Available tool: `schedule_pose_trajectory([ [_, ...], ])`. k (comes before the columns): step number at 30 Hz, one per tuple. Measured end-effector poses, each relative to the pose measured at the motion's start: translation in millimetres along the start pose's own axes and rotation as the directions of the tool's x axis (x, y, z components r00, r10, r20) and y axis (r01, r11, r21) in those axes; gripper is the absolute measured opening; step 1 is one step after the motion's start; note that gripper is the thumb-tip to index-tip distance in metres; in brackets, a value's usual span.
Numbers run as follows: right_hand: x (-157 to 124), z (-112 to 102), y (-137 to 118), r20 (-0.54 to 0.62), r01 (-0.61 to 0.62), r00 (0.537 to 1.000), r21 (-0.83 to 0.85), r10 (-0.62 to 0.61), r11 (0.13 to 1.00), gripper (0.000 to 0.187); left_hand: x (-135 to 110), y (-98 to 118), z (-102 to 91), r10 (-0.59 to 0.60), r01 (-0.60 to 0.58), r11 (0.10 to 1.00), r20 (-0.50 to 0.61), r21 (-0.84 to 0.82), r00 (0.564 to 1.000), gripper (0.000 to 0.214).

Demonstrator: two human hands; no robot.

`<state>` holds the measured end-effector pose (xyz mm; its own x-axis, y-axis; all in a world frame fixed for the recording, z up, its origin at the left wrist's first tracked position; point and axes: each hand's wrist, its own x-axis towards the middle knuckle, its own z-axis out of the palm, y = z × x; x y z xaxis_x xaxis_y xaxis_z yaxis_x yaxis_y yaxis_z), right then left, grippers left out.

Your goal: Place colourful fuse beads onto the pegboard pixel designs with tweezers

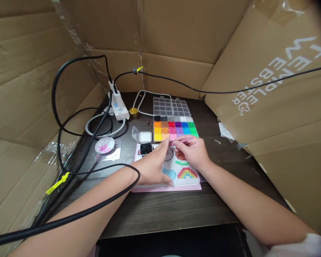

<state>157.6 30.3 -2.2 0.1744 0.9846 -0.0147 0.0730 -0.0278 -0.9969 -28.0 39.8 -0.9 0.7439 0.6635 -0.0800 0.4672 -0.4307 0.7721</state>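
My right hand (194, 151) is closed around slim pink tweezers (179, 138), which point left toward my left fingertips. My left hand (156, 164) lies over the left part of a clear pegboard, its thumb spread apart from the other fingers. Under the board (186, 181) shows a pattern sheet with a rainbow (187, 173), a blue shape and other pixel designs. Whether a bead sits at the tweezer tips is too small to tell. Just beyond both hands stands the bead box (176, 129), its compartments filled with many colours.
Left of the board are a small tub of black beads (146, 148), a white lidded box (144, 137) and a white dish of pink beads (105, 145). A power strip (119, 105) and black cables (91, 150) occupy the left side. Cardboard walls (176, 71) enclose the table.
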Motion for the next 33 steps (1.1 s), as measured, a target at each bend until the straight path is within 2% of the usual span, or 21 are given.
schedule_pose_trajectory([
  [8,1.0,-2.8,3.6,0.047,-0.086,0.995,0.040,0.084,0.996,0.026,1.7,0.6,-0.9,-0.025,0.025,0.999,0.001,0.020,1.000,0.151],
  [17,1.7,-4.2,5.4,0.063,-0.077,0.995,0.032,0.074,0.997,0.025,0.3,-1.3,-0.8,-0.010,0.010,1.000,-0.002,0.002,1.000,0.149],
  [23,2.6,-6.1,5.3,0.055,-0.001,0.998,0.034,-0.001,0.999,0.022,0.6,-0.2,-0.8,-0.017,0.017,1.000,0.005,0.008,1.000,0.147],
  [33,1.5,-7.4,4.0,0.133,-0.066,0.989,0.056,0.058,0.996,0.022,2.2,-0.8,-1.3,-0.014,0.014,1.000,0.006,0.007,1.000,0.149],
])
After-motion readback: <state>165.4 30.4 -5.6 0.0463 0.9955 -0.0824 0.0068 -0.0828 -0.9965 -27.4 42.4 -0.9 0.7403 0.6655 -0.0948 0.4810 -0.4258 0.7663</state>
